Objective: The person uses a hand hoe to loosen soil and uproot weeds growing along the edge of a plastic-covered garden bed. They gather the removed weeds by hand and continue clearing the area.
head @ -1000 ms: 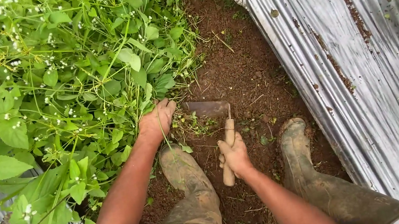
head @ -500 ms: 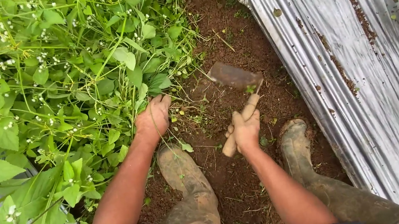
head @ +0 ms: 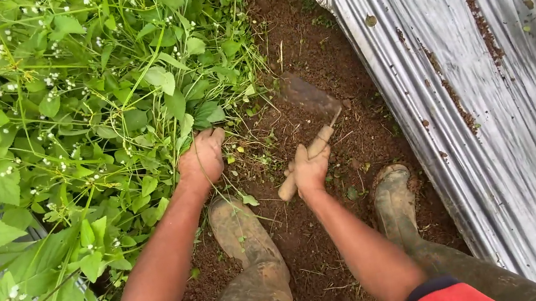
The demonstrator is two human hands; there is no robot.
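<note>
Hiding left hand's (head: 200,158) fingers: weeds (head: 80,109).

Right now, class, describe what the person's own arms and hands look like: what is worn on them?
Both forearms are bare, with no gloves, watch or rings visible. The left hand and right hand are uncovered. A red sleeve edged in black shows on the right upper arm; no left sleeve is in view.
</note>
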